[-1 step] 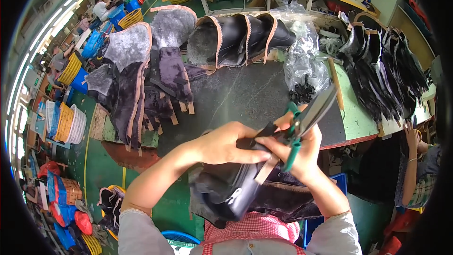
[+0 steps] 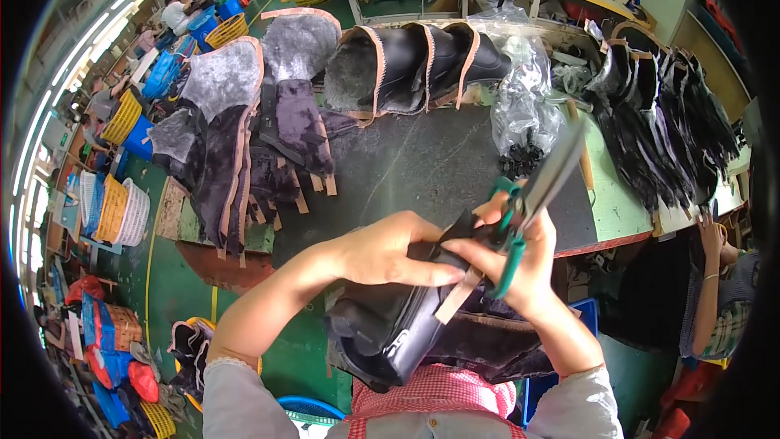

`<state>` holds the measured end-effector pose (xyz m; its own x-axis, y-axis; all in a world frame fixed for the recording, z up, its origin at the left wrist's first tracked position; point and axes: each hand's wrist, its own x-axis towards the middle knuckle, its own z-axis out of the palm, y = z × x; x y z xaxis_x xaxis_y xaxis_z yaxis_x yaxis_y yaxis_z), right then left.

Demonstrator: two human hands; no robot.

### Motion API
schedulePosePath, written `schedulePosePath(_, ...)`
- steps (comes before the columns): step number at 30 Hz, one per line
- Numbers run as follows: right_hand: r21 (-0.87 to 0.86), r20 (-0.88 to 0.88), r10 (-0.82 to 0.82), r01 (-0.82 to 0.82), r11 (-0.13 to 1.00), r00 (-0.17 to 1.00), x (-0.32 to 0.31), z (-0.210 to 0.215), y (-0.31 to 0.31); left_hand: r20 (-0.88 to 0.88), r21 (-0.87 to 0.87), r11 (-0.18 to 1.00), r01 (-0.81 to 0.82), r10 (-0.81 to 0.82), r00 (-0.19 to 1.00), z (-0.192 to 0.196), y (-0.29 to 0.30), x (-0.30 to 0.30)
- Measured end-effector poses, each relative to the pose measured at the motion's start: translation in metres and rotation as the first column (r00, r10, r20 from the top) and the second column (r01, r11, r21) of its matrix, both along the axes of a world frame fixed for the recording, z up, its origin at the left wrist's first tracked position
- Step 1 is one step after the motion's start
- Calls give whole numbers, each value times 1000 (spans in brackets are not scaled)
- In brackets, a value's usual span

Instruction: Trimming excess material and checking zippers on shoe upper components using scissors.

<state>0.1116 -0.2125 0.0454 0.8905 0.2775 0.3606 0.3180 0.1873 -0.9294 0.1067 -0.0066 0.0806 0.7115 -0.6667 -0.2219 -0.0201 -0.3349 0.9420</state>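
A black boot upper (image 2: 418, 329) with a zipper and dark fuzzy lining hangs in front of me over my red checked apron. My left hand (image 2: 382, 252) is closed on its top edge, thumb and fingers pressing the material. A beige tape end (image 2: 457, 297) sticks out from it below my thumbs. In my right hand (image 2: 524, 264) are scissors (image 2: 510, 264) with green handles, the blades pointing up and to the right. The thumb of that hand also pinches the upper's edge beside my left fingers. What lies between the fingertips is partly hidden.
On the dark work mat (image 2: 406, 171) lie grey fur-lined uppers (image 2: 223, 85) at left and black uppers (image 2: 406, 65) at the back. Clear plastic bags (image 2: 524, 106) and another pile of uppers (image 2: 658, 122) lie to the right. A co-worker's arm (image 2: 708, 284) shows at far right.
The boot upper's lower end has swung slightly down and to the left. The scissors have turned a little in my right hand. Both hands keep nearly the same place.
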Motion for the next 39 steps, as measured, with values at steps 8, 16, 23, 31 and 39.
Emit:
schedulePosePath(8, -288, -379, 530, -641, 711, 758, 4, -8, -57, -77, -8, 1000, 26, -27, 997, 7, 29, -14)
schedulePosePath(16, -562, -265, 537, -580, 589, 801, 2, 15, -52, -46, -85, 988, 132, -137, 990, 9, 21, -6)
schedulePosePath(23, -436, -349, 10, -172, 884, 937, 0, -4, -80, 528, 134, 974, -182, 85, 845, 13, 25, -2)
schedulePosePath(31, -845, 470, -457, 534, 14, 755, 118, -102, -255, 891, 292, 772, -564, -4, 455, -41, 71, -18)
schedulePosePath(39, -787, 568, -332, 615, 49, 753, 129, -94, -239, 914, 327, 684, -652, -55, 401, -54, 32, -17)
